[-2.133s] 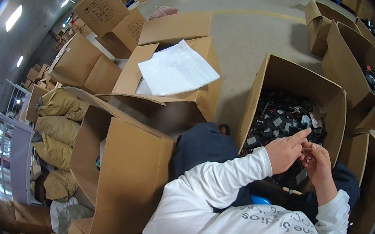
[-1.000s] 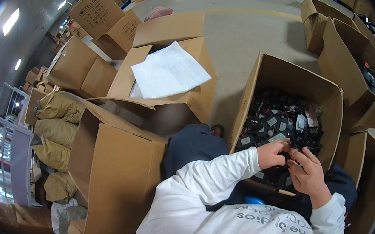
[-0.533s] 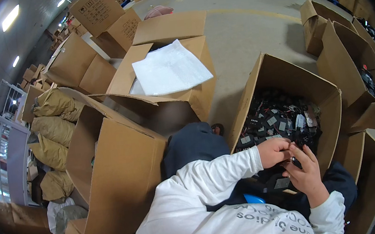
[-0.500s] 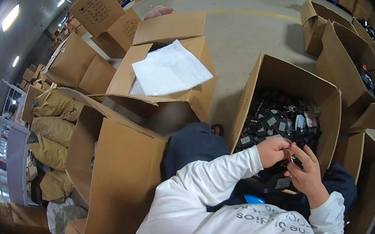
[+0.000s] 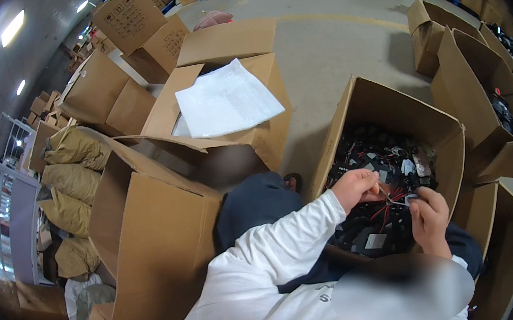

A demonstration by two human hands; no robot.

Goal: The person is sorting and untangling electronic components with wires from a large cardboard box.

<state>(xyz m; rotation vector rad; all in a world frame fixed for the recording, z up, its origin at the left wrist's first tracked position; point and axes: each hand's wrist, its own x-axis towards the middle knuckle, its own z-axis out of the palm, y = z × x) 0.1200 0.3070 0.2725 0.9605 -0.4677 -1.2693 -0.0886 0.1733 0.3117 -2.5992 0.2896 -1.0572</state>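
My left hand (image 5: 356, 188) is closed in a pinch over an open cardboard box (image 5: 403, 104). Thin red and whitish wires (image 5: 392, 197) run from its fingertips toward my right hand (image 5: 430, 215). The right hand's fingers are closed on a small pale piece (image 5: 411, 199) at the end of these wires; its exact kind is too small to tell. Below both hands lies a heap of small black electronic parts (image 5: 361, 236) with red wires and silvery labels. My hands partly cover the heap.
A tall open carton (image 5: 167, 233) stands to my left. Ahead, white foam sheets (image 5: 227, 100) lie on another carton. More open boxes (image 5: 473, 91) line the right side, some with dark parts inside. Tan sacks (image 5: 69, 181) are stacked at the far left.
My hands have drawn apart, left hand up and leftward, right hand slightly right. The wires between them now show, and more of the heap is visible.
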